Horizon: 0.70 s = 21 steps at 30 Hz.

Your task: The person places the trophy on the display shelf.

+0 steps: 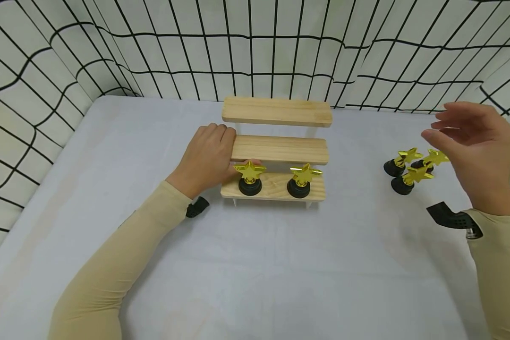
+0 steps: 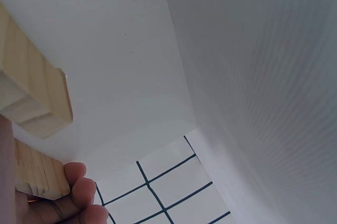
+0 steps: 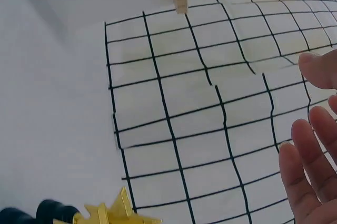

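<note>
A three-tier display shelf with wooden boards [image 1: 280, 149] stands on the white surface. My left hand [image 1: 210, 158] grips the left end of its middle board; in the left wrist view curled fingers [image 2: 82, 192] wrap that board end. On the lowest board stand two star trophies, gold with black bases: the left trophy [image 1: 250, 182] by my thumb, the right trophy [image 1: 299, 183] farther along. My right hand [image 1: 482, 148] is raised beside three more star trophies [image 1: 416, 174], fingers loosely bent and holding nothing. One gold star [image 3: 118, 213] shows low in the right wrist view.
Black wire grid [image 1: 250, 56] lines the back and both sides of the white-covered surface [image 1: 259, 264]. The shelf's top board [image 1: 276, 112] sits near the back grid. Dark wrist-camera mounts [image 1: 197, 207] stick out from the sleeves.
</note>
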Each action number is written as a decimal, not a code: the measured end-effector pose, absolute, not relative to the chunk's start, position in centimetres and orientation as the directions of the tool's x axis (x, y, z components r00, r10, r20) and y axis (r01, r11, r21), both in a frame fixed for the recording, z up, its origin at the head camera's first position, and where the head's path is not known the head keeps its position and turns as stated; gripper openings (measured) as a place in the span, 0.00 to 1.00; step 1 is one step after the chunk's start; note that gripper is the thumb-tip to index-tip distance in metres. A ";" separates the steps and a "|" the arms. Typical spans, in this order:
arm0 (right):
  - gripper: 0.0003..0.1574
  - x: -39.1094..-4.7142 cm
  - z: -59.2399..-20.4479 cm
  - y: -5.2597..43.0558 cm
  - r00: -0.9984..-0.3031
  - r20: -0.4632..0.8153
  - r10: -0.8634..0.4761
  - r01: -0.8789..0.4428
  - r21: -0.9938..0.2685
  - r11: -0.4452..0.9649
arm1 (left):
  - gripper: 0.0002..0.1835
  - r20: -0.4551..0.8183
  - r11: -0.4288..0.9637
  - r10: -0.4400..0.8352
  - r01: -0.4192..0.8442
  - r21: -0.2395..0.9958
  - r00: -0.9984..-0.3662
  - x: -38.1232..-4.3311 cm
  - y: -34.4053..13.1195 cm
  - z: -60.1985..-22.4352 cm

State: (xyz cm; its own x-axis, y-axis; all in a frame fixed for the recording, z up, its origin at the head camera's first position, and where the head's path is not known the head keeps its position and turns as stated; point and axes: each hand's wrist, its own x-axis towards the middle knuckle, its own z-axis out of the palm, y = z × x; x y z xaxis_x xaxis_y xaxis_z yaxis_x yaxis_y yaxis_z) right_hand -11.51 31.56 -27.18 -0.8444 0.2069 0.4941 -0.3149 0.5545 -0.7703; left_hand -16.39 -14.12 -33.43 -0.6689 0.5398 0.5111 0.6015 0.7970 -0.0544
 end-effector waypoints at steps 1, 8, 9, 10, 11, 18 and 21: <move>0.29 -11.6 -27.3 32.1 -0.844 0.487 0.224 -0.295 -0.771 0.564 | 0.37 0.508 0.798 0.538 0.600 -0.052 -0.672 -16.4 -14.1 -33.4; 0.31 -11.4 -27.7 35.2 -0.855 0.370 0.364 -0.155 -0.852 0.500 | 0.34 0.495 0.801 0.541 0.597 -0.056 -0.680 -16.4 -14.0 -33.4; 0.31 -11.3 -27.8 35.5 -0.853 0.361 0.377 -0.148 -0.859 0.490 | 0.34 0.499 0.799 0.542 0.598 -0.057 -0.676 -16.4 -14.0 -33.4; 0.31 -11.3 -28.0 35.9 -0.851 0.357 0.385 -0.147 -0.867 0.477 | 0.34 0.503 0.799 0.541 0.599 -0.056 -0.674 -16.4 -14.0 -33.4; 0.30 -11.4 -28.1 36.2 -0.847 0.359 0.393 -0.149 -0.869 0.472 | 0.35 0.494 0.802 0.539 0.596 -0.053 -0.682 -16.4 -14.0 -33.4; 0.30 -11.8 -29.1 37.7 -0.831 0.294 0.471 -0.112 -0.920 0.377 | 0.33 0.470 0.809 0.538 0.585 -0.055 -0.700 -16.5 -14.0 -33.4; 0.29 -11.6 -29.7 38.3 -0.836 0.276 0.475 -0.081 -0.917 0.391 | 0.35 0.472 0.811 0.536 0.582 -0.056 -0.700 -16.5 -14.1 -33.4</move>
